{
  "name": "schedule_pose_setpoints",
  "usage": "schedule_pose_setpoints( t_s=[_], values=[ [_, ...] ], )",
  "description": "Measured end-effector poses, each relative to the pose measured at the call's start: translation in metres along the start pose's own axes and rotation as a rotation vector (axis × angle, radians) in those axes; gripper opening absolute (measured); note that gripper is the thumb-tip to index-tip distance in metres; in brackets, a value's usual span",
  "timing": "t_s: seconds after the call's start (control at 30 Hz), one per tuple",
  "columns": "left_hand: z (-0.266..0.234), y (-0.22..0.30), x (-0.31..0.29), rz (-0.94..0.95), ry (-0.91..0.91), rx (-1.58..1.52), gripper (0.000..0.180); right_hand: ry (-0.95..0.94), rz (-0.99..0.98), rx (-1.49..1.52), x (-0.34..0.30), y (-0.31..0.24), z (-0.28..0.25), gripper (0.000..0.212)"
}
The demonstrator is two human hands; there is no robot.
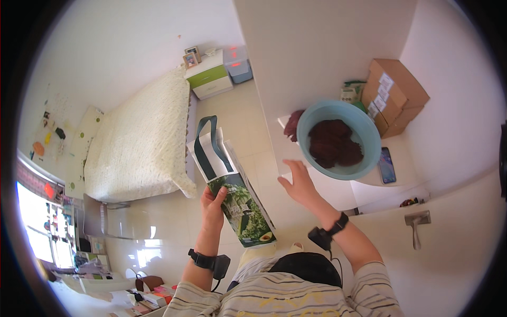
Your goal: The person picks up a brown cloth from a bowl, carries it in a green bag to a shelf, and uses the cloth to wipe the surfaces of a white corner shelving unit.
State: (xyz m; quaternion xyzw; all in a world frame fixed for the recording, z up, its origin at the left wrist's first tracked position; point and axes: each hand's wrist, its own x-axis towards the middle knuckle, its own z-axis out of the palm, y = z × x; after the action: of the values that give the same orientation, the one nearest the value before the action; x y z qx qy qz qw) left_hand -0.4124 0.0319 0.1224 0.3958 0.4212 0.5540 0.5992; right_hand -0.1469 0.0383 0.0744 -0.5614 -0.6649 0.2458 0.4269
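While the left hand (213, 207) pinches the printed bag (243, 214) by its left edge, the right hand (299, 182), empty, fingers spread, hangs near the counter (409, 169)'s left edge; two-edge support should steady the bag.

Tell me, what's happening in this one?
The person's left hand grips a green-and-white bag, thumb on its printed front. The right hand is empty, fingers spread, near a blue basin holding dark cloth. A cardboard box and a phone are beside the basin.
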Motion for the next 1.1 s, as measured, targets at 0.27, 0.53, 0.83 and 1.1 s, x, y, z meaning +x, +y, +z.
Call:
schedule_pose_setpoints(
  t_s=[0.27, 0.53, 0.83, 1.1],
  values=[
    [-0.061, 0.024, 0.028, 0.038, 0.145, -0.055, 0.024, 0.572, 0.159, -0.639, 0.135, 0.093, 0.062, 0.072],
    [-0.173, 0.076, 0.078, 0.066, 0.288, -0.125, 0.028, 0.538, 0.013, -0.536, 0.173, 0.108, 0.071, 0.053],
    [-0.265, 0.099, 0.114, 0.104, 0.41, -0.131, 0.031, -0.477, 0.493, 0.749, 0.21, -0.098, 0.202, 0.029],
    [-0.368, 0.124, 0.126, 0.275, 0.644, 0.125, 0.027, -1.219, 0.285, 0.728, 0.265, -0.224, 0.431, 0.04]
  ],
)
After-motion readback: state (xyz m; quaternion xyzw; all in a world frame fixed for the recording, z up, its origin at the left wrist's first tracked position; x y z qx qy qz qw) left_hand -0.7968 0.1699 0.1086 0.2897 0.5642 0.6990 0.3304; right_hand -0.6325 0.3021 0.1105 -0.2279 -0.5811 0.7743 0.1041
